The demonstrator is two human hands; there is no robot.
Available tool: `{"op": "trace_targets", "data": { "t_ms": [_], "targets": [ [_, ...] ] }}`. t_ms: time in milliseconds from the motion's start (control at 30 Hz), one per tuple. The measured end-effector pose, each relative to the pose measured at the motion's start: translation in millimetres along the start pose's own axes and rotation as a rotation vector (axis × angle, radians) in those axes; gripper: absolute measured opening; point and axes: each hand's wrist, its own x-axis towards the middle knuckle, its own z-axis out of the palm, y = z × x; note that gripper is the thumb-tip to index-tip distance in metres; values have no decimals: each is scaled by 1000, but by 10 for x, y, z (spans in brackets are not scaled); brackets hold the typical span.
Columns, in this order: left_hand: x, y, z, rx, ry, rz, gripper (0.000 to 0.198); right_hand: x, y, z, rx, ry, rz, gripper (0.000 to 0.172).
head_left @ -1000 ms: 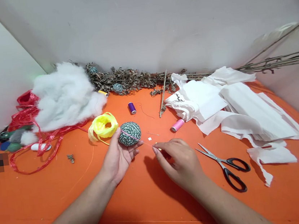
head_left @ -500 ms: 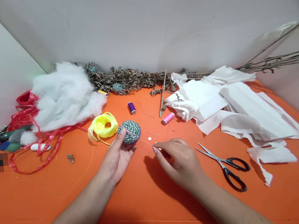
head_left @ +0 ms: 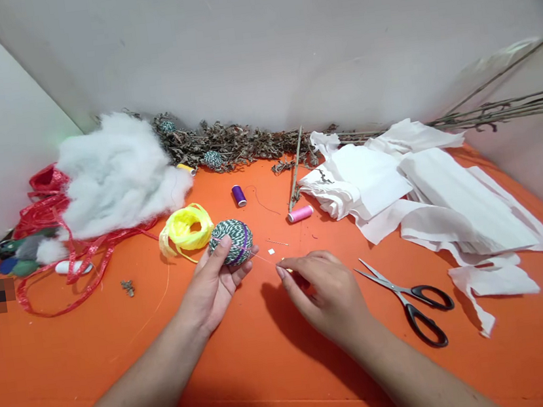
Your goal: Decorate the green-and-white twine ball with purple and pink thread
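Note:
My left hand (head_left: 214,283) holds a green-and-white yarn ball (head_left: 237,242) between thumb and fingers, with a purple band of thread showing around its right side. A fine pink thread (head_left: 264,258) runs taut from the ball to my right hand (head_left: 325,292), whose thumb and forefinger pinch it. Beyond the right hand lies a pink thread spool (head_left: 300,214) on its side. Close by on the tabletop are a needle (head_left: 277,242) and a tiny white square (head_left: 271,251). Scissors (head_left: 405,299) with black handles rest, blades parted, to the right of my right hand.
On the orange table (head_left: 253,377), yellow raffia (head_left: 176,230) lies behind my left hand, near a purple spool (head_left: 239,196). White stuffing (head_left: 119,176) and red ribbon (head_left: 45,215) fill the left. Dried stems (head_left: 244,141) line the wall; white fabric (head_left: 460,207) covers the right.
The yarn ball has turned in my left hand, so its purple band now shows on the right. The pink spool has rolled slightly left and swung round. My right hand has stayed put.

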Motion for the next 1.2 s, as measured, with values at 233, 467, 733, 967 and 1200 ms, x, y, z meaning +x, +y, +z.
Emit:
{"op": "trace_targets", "data": {
  "t_ms": [233,467,733,967,1200],
  "targets": [
    [7,36,20,-35,29,-31,45,-9,11,7,-2,-12,9,9],
    [-6,36,-11,4,10,-28,36,-15,18,-2,-11,-7,14,8],
    [42,-11,-66,40,41,90,38,-8,9,15,-6,1,9,9],
    [56,3,-69,87,100,131,45,3,-8,-5,-12,20,-5,10],
    [53,-3,-61,89,54,106,49,-12,0,-15,-20,5,2,9]
  ]
}}
